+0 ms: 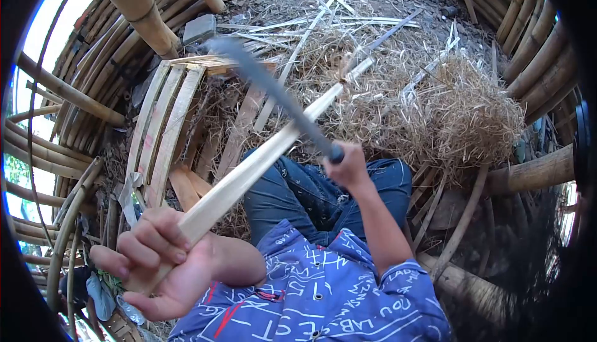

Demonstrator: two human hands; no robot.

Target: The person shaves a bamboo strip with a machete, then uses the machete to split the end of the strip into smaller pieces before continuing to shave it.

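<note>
A long pale bamboo strip point(249, 171) runs from the lower left up towards the upper right, over my lap. Its near end lies in my left hand point(165, 261), with the fingers curled round it and the thumb below. My right hand point(348, 166) is closed on the dark handle of a long blade point(267, 84). The blade slants up to the left and crosses the strip near its middle; its far end is blurred. Whether the blade touches the strip I cannot tell.
Curly shavings point(460, 118) lie heaped ahead and to the right. A slatted wooden piece point(163, 127) stands at the left, near a grey block point(199, 29). Bamboo poles point(535, 171) line both sides. Thin strips point(292, 56) are scattered on the ground ahead.
</note>
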